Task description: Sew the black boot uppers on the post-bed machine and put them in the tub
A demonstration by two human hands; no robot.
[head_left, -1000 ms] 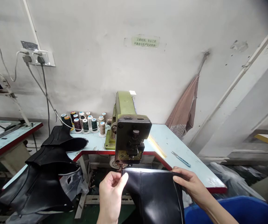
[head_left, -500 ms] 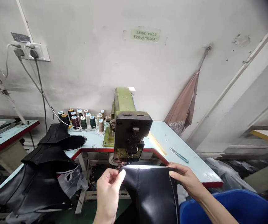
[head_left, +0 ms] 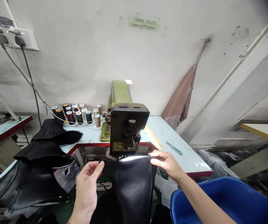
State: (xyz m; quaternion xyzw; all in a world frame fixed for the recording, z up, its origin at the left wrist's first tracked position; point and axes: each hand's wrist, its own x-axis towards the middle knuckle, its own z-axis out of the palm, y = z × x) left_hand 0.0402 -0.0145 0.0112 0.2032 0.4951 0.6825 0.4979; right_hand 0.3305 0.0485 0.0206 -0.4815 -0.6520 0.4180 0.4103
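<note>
A glossy black leather piece, perhaps a boot shaft (head_left: 134, 183), hangs from both hands below the head of a green sewing machine (head_left: 121, 91). My left hand (head_left: 88, 185) pinches its top edge at the left corner. At the right corner my right hand (head_left: 167, 163) grips the same edge between thumb and fingers. A pale lining shows along the top edge, close under the machine's dark front plate (head_left: 126, 127). The machine hides the needle area, so I cannot tell whether the leather touches it.
Several thread spools (head_left: 79, 118) stand left of the machine. More black leather pieces (head_left: 34, 174) are draped over the table's left side. Thread snips (head_left: 174, 148) lie on the light-blue tabletop (head_left: 182, 160). A blue bin (head_left: 229, 189) sits at the lower right; a brown cloth (head_left: 181, 96) hangs on the wall.
Both hands and the leather's top edge have shifted left relative to the machine. My left hand has moved out from beside the needle area. The view has shifted slightly too.
</note>
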